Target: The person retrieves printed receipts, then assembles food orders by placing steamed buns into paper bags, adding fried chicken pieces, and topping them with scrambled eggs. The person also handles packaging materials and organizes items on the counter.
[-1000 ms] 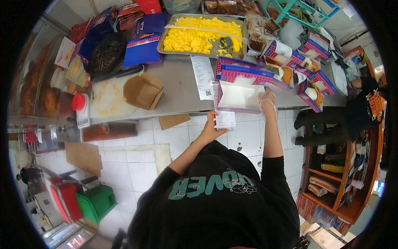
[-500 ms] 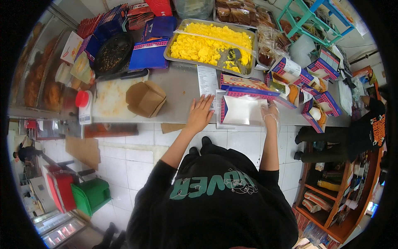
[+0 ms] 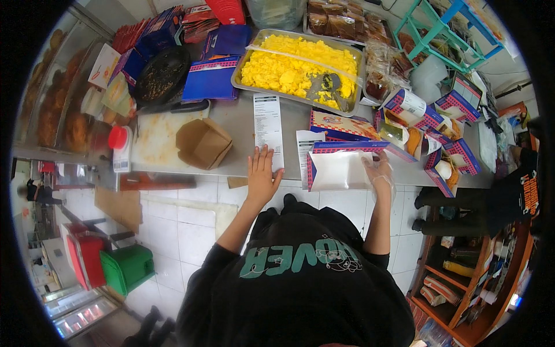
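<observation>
My left hand (image 3: 264,179) is bare and lies flat, fingers stretched, on the lower end of a long printed receipt (image 3: 267,118). My right hand (image 3: 378,173), in a clear plastic glove, grips the right side of an open cardboard food box (image 3: 341,172) at the counter's front edge. The box is white inside, with blue and pink patterned sides, and holds nothing. Part of a second receipt (image 3: 304,151) shows at the box's left side. Just behind stands a closed patterned box (image 3: 341,124).
A metal tray (image 3: 236,81) of yellow scrambled egg with a dark utensil sits behind. Left are a brown paper box (image 3: 203,144), a cutting board (image 3: 151,151), a knife (image 3: 182,107) and a black pan (image 3: 162,75). Filled boxes (image 3: 448,168) stand right; a person (image 3: 503,194) is beyond.
My left hand has slid left with the long receipt, parting it from the second receipt, which now shows more. My right hand still holds the open box, which sits slightly lower in view.
</observation>
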The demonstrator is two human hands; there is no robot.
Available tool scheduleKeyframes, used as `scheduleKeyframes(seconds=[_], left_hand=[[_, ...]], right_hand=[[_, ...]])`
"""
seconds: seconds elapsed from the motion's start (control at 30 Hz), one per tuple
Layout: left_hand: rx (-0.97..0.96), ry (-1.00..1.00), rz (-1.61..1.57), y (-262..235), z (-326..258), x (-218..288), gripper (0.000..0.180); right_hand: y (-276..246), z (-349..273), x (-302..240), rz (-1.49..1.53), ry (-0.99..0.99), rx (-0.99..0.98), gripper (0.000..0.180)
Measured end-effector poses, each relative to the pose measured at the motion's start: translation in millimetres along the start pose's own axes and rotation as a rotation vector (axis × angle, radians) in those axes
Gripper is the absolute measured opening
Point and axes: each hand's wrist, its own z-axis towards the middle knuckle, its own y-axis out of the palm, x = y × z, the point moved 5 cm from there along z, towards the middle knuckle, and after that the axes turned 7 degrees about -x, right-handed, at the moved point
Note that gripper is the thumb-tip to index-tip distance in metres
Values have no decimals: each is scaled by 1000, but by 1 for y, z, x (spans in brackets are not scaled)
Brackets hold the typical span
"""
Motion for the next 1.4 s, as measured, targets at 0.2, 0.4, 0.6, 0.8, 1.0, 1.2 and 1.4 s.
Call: scheduleKeyframes(seconds=[0.2,0.4,0.6,0.8,1.0,1.2,1.4], left_hand=[[571,42,70,-88,-27,0,63],[220,-161,341,-159,-3,-44,38],[312,-263,104,-186,-27,-66,13],[238,-588,-321,-215,-168,-67,8],[261,-1125,-1328,-209,-319,-119,36],[538,-783,-1973,-256,-396,-200,48],[510,-1017,-1865,-282,-470,-266,43]], right_hand=[[-54,-54,-28,-173,-96,122,62],[-102,-102,-71,-51,-104,360,52],[-19,-119,-161,522,-788,-16,26],[138,-207,-277,87,-1378,-593,61],[272,-326,-330,-79,-1594,-1183,57],[366,-434,-400,-248,-1738,-1334,54],[447,-532,-458,-308,-1916,-1471,49]])
